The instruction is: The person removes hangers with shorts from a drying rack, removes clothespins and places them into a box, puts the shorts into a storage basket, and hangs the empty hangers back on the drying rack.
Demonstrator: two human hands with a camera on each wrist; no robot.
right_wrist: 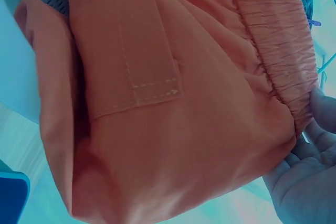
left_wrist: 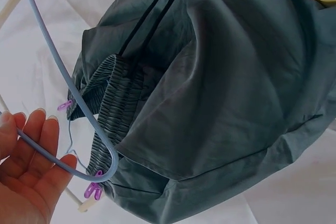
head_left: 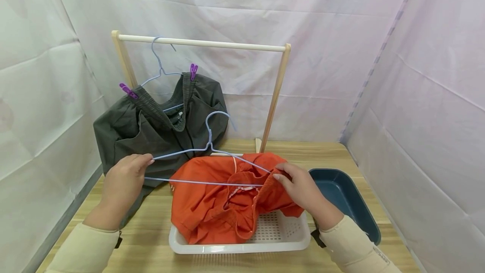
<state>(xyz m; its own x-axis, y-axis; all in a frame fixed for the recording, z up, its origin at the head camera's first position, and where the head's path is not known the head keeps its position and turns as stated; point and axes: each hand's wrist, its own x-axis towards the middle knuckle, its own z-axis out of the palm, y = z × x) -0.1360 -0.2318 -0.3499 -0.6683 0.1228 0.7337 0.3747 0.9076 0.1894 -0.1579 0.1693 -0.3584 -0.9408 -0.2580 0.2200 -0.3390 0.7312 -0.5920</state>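
A light blue wire hanger [head_left: 209,140] is held up with its hook upward over the basket. My left hand [head_left: 125,182] pinches its left end; in the left wrist view the thumb and fingers lie about the bent wire [left_wrist: 71,85]. My right hand [head_left: 303,186] grips the gathered waistband of the orange pants [head_left: 204,210], with the thumb on top and fingers beneath in the right wrist view. The hanger's right end meets this waistband, and its tip is hidden by cloth. The pants lie bunched, partly inside a white basket [head_left: 280,247], their waist opening facing up.
Behind stands a clothes rack [head_left: 212,44] of wood with a white bar. Dark grey pants [head_left: 129,138] hang there from another blue hanger [head_left: 161,68], with purple clothespins [head_left: 193,71] at the waistband. A dark blue tray [head_left: 346,197] lies right of the basket. White curtains surround the table.
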